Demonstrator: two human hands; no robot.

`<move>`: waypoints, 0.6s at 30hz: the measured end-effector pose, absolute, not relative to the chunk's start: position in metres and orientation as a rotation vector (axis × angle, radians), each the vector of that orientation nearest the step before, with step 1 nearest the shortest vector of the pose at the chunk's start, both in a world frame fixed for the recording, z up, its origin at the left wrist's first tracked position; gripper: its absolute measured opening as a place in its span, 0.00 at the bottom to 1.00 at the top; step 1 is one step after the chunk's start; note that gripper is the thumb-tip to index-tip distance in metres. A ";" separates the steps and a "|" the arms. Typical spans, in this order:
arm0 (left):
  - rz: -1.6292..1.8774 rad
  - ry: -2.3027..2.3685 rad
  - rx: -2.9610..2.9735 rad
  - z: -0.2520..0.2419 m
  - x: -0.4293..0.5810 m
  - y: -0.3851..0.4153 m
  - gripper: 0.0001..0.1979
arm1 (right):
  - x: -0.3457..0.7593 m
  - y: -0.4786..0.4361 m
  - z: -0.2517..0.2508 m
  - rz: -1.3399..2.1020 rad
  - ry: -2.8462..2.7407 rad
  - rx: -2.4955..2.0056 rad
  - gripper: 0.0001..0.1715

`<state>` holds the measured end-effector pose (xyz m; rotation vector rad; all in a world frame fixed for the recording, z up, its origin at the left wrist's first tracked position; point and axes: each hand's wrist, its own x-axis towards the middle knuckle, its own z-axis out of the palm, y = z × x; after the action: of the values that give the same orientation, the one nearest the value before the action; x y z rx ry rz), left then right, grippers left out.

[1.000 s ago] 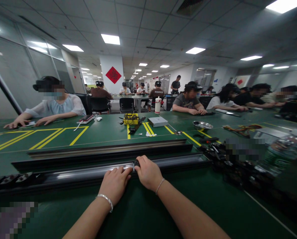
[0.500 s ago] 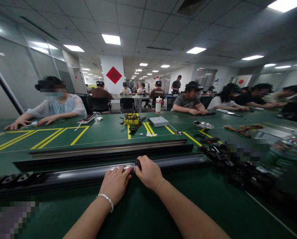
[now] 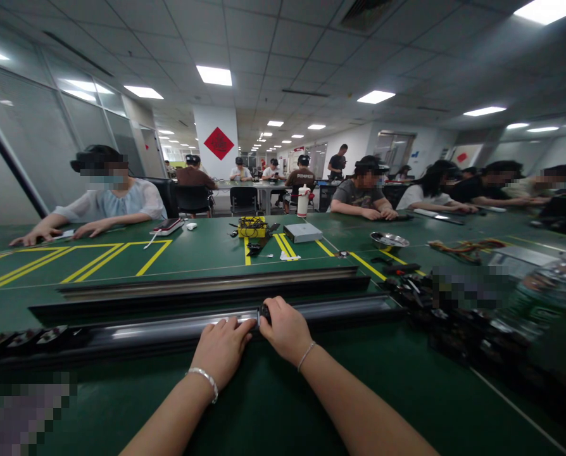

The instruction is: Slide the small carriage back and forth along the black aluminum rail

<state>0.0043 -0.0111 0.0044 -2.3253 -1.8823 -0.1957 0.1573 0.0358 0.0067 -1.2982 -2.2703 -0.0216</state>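
A long black channel [image 3: 159, 330] with a shiny inner surface lies across the green table [image 3: 264, 405]. My left hand [image 3: 222, 351] rests on its near edge, fingers bent over the rim and thumb pointing right. Just to the right, my right hand [image 3: 285, 329] is closed round a small black part [image 3: 264, 311] at the channel's middle. A thin, light-edged piece stands between the two hands. Several dark parts with light tops [image 3: 50, 337] sit at the channel's left end. Beyond it lie other long dark rails [image 3: 207, 288].
Many black parts [image 3: 444, 316] are heaped at the right, near a clear bottle [image 3: 539, 297]. Farther back are a metal bowl [image 3: 389, 240], a grey box [image 3: 302, 233], a yellow item with cables [image 3: 251, 227] and a white cup [image 3: 302, 201]. Several people sit around.
The whole view has shifted very slightly to the right. Both hands keep the same places on the channel.
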 end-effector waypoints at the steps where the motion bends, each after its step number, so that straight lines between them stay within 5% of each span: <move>1: -0.191 -1.885 -2.324 0.005 0.004 -0.011 0.16 | 0.157 0.036 0.007 -0.023 -2.268 -1.300 0.11; 18: -0.288 -1.850 -2.280 0.004 0.007 -0.019 0.17 | 0.163 0.032 0.011 0.010 -2.317 -1.294 0.15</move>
<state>0.0074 -0.0192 0.0040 -2.2804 -1.8496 -0.2877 0.1633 0.0323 0.0110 -1.2942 -2.3169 0.0095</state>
